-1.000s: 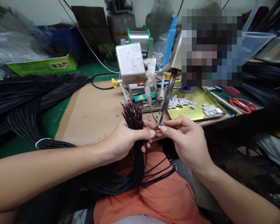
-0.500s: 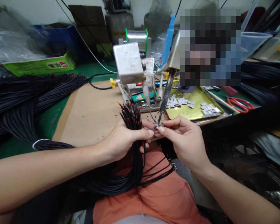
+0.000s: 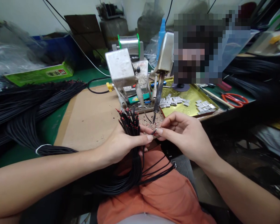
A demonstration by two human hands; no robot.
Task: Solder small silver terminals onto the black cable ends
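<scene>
Two hands meet on one small metal part (image 3: 155,130), pinched at the fingertips just below the tip of the fixed soldering iron (image 3: 156,101) and in front of the desk (image 3: 90,118) edge. Right hand (image 3: 186,137) is clamped on the part, thumb and forefinger together; a single black wire end runs into the same pinch. Left hand (image 3: 121,143) is wrapped shut around a thick bundle of black wires (image 3: 131,124) with red-tipped ends fanned upward, thumb pressing toward the part; the bundle loops down over the orange-clad lap. Iron tip hangs close above the fingers, apart from the part as far as I can tell. Behind it: grey metal box (image 3: 120,67) on the fixture, solder spool (image 3: 130,42), gold tray (image 3: 193,93) with loose small metal pieces (image 3: 172,101), red scissors (image 3: 235,99) further right, more black cable piled at left on the green mat. Another person sits across the desk. Risks, my read: fingertips are near the hot tip, so a small upward slip could burn; the loose fanned wire ends could brush the iron and scorch insulation; the part is tiny and held only by fingertips, so it could drop into the lap.
</scene>
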